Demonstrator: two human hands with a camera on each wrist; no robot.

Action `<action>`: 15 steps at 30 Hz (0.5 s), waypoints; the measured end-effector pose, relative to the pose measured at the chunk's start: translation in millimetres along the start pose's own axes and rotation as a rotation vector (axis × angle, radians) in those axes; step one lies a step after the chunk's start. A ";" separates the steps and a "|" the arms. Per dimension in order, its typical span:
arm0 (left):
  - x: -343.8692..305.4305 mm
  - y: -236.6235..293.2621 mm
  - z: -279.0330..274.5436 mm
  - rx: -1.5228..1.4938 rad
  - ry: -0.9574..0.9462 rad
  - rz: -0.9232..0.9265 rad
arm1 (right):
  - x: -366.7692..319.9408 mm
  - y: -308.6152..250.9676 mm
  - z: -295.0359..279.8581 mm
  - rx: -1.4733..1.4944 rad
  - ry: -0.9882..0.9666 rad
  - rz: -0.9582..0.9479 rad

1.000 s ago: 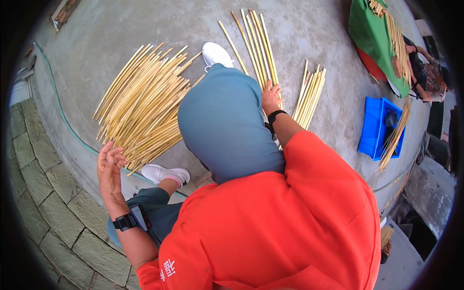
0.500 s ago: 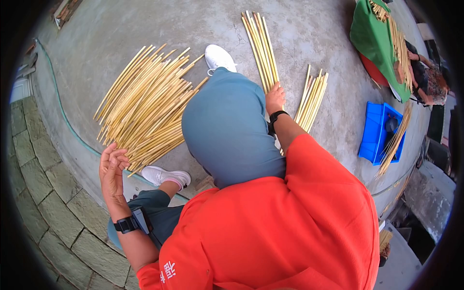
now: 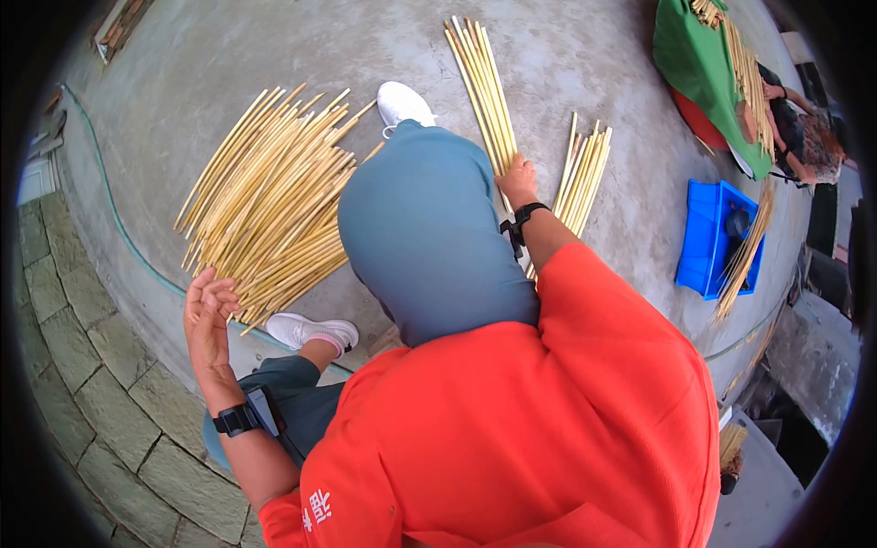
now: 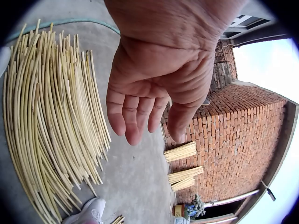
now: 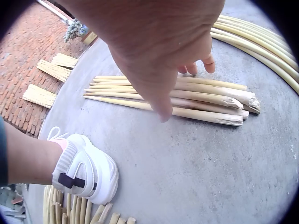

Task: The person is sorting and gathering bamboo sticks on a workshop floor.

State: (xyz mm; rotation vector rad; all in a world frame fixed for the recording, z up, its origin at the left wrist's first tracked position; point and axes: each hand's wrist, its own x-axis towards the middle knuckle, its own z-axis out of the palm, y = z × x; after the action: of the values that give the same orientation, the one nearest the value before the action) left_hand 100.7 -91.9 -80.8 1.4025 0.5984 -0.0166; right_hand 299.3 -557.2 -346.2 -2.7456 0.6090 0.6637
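My right hand [image 3: 519,180] is at the near end of a small bundle of pale sticks [image 3: 484,87] on the concrete. In the right wrist view the thumb of this hand [image 5: 161,60] lies along one side of the sticks [image 5: 205,98], with the fingers on the other side; their thick, cut ends stick out past it. My left hand [image 3: 210,320] is raised beside a large pile of sticks [image 3: 274,192], holding nothing. The left wrist view shows that hand [image 4: 154,79] with its fingers loosely bent and the pile [image 4: 51,116] on the floor below.
A second small bundle [image 3: 583,178] lies to the right. Beyond it stand a blue crate [image 3: 699,237] and a green cloth [image 3: 699,82] with sticks on it, near another person [image 3: 808,146]. White shoes [image 3: 402,102] flank the large pile. A hose [image 3: 110,187] crosses the left.
The sticks by my right hand, spread apart a second ago, now lie close together in one bundle. My left hand has hardly moved.
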 end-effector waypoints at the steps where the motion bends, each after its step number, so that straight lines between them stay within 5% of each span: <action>1: 0.4 0.5 0.8 -0.002 0.000 0.004 | -0.5 -1.3 -6.7 -0.001 -0.025 0.020; 5: -4.3 9.8 1.1 0.015 0.063 0.048 | 14.0 0.8 -16.3 0.062 -0.006 -0.024; 7: -7.2 14.9 -0.9 -0.016 0.099 0.094 | 35.7 4.7 -23.0 0.077 0.042 -0.215; 9: -10.8 18.3 -4.4 -0.113 0.154 0.129 | 104.0 25.3 -19.6 0.306 -0.074 -0.364; 10: -12.4 20.9 -6.9 -0.108 0.190 0.132 | 148.3 37.8 -5.5 0.660 -0.080 -0.482; 11: -13.8 21.5 -9.6 -0.106 0.232 0.162 | 101.4 2.7 -69.7 0.807 -0.310 -0.321; 15: -24.0 25.7 -15.9 -0.156 0.290 0.293 | -4.0 -84.2 -214.3 0.888 -0.299 -0.488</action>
State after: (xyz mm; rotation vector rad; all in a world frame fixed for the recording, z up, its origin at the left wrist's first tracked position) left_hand 83.3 -80.3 -48.5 1.3378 0.6126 0.4644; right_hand 414.9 -552.9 -147.1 -1.8081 0.0928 0.4971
